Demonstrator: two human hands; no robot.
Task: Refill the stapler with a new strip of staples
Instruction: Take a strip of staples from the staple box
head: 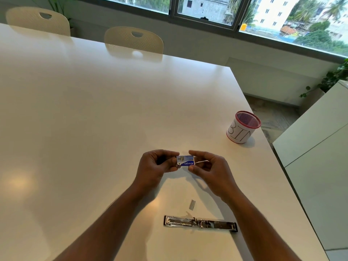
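I hold the staple box (185, 161) above the surface (94, 119) with both hands: my left hand (156, 167) is pinched on its left end, thumb and fingers closed around it, and my right hand (211, 167) is clamped on its right end, where a white flap (202, 161) sticks out between my fingers. The box is blue and white and lies level, label up. Nearer to me, a short strip of staples (192, 205) lies loose on the surface, just beyond the stapler (200, 223), which is spread open flat, its length running left to right. The stapler's right end is near the surface's right edge. A mesh bin (243, 127) stands upright farther off to the right, also close to that edge. To the left and ahead the surface is wide and bare up to two chairs (133, 40) at the far edge.
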